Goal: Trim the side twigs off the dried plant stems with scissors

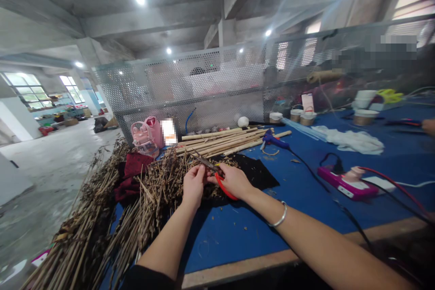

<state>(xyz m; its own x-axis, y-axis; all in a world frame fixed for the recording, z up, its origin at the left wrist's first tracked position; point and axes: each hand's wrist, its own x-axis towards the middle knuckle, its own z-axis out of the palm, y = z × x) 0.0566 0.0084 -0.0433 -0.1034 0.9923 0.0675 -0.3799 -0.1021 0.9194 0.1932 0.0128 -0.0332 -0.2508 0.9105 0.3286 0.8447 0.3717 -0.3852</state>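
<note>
My right hand (234,180) is closed round the red handles of a pair of scissors (224,186), whose blades point up and to the left. Close beside the blades, my left hand (193,185) has its thumb and fingers pinched together; what they hold, if anything, is too small to make out. Around and left of my hands lies a heap of dried plant stalks (158,190), with brown seed heads or bits at the upper ends. Under part of the heap spreads a black cloth (260,172) strewn with plant crumbs.
Behind my hands lie pale wooden sticks (234,141) and a blue glue gun (272,139). A purple power strip (346,183) with cables sits on the blue table (234,238) at right. A perforated metal screen (204,86) closes the back. A co-worker's hand (428,127) shows at far right.
</note>
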